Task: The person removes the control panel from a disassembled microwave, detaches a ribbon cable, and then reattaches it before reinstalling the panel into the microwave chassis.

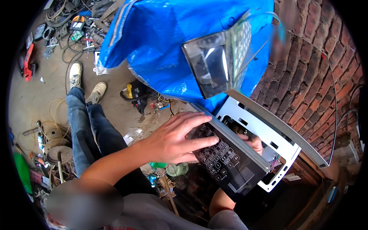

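Observation:
A black control panel (226, 165) with rows of printed keys tilts against a white metal housing (285, 153). My left hand (182, 136) rests over the panel's upper part, fingers spread, the index finger on the keys. My right hand (249, 142) reaches behind the panel into the housing, fingers bent together; what they hold is hidden. Some coloured wires (274, 163) show below that hand. Above, a dark glossy panel (205, 67) with a pale backing stands before a crumpled blue tarp (161, 46).
A brick wall (318, 76) fills the right. Two jeans-clad legs (80, 122) in light shoes stretch over the floor at left. Around them lie tangled cables (76, 46), metal spools (57, 147), a red tool (28, 65) and a yellow-black tool (132, 92).

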The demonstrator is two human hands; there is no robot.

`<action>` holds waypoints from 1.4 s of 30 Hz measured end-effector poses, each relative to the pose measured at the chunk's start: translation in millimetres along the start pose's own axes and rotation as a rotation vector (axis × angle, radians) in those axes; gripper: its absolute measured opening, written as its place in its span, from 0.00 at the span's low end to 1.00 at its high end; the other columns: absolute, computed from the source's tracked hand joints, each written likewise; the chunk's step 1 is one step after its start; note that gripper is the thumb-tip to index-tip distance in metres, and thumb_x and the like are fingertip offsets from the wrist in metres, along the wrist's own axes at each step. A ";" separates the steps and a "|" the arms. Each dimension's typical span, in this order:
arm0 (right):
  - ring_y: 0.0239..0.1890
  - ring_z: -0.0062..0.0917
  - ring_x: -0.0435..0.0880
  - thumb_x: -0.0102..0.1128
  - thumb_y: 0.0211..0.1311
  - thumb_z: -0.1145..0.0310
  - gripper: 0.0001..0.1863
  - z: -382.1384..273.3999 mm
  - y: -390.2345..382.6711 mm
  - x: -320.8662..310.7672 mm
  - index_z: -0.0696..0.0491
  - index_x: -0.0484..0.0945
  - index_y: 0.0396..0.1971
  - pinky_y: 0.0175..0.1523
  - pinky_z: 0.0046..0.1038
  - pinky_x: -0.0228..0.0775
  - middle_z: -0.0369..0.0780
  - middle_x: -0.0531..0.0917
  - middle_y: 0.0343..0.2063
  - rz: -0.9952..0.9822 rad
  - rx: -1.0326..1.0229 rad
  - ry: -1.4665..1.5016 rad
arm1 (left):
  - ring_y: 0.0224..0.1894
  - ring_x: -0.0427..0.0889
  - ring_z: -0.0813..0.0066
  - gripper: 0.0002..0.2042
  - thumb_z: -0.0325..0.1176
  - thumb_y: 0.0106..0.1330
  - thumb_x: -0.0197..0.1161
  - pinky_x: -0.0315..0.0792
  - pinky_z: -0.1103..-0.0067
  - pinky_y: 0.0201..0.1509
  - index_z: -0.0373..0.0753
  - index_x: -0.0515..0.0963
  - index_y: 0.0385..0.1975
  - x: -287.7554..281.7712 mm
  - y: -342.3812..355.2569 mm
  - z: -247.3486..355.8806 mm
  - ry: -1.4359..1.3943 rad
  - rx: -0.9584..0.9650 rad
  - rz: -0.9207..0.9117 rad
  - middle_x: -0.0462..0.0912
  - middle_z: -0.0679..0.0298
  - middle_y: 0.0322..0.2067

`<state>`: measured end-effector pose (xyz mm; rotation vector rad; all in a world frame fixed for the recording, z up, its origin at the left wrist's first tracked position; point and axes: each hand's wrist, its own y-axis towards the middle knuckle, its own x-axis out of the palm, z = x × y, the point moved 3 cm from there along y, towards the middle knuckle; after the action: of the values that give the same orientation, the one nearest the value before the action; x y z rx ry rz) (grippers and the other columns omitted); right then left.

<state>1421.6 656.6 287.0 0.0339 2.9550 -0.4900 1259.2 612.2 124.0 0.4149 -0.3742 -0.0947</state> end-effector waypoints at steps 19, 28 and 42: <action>0.40 0.51 0.85 0.59 0.58 0.81 0.06 -4.9 11.5 -7.0 0.64 0.70 0.29 0.43 0.54 0.82 0.65 0.79 0.36 -0.103 0.353 0.309 | 0.50 0.76 0.51 0.48 0.52 0.33 0.83 0.72 0.65 0.54 0.33 0.68 0.55 19.7 -53.7 -8.8 -0.176 -0.533 0.219 0.70 0.52 0.51; 0.36 0.45 0.85 0.51 0.60 0.82 0.03 -4.1 9.6 -20.6 0.61 0.71 0.27 0.44 0.53 0.83 0.54 0.78 0.29 -0.066 0.295 0.198 | 0.52 0.76 0.54 0.43 0.47 0.34 0.84 0.70 0.67 0.56 0.36 0.69 0.51 17.4 -53.4 -14.8 -0.256 -0.479 0.245 0.73 0.55 0.49; 0.38 0.47 0.86 0.58 0.60 0.81 0.04 1.6 9.2 -15.0 0.62 0.71 0.30 0.44 0.50 0.83 0.59 0.79 0.33 -0.100 0.073 0.067 | 0.52 0.76 0.61 0.48 0.48 0.33 0.85 0.69 0.69 0.56 0.39 0.69 0.59 1.1 -40.0 -21.3 -0.321 -0.529 0.091 0.75 0.58 0.48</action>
<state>1437.1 664.9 284.8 -0.0920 3.0146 -0.6217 1267.7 583.5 89.9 -0.1438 -0.6614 -0.1673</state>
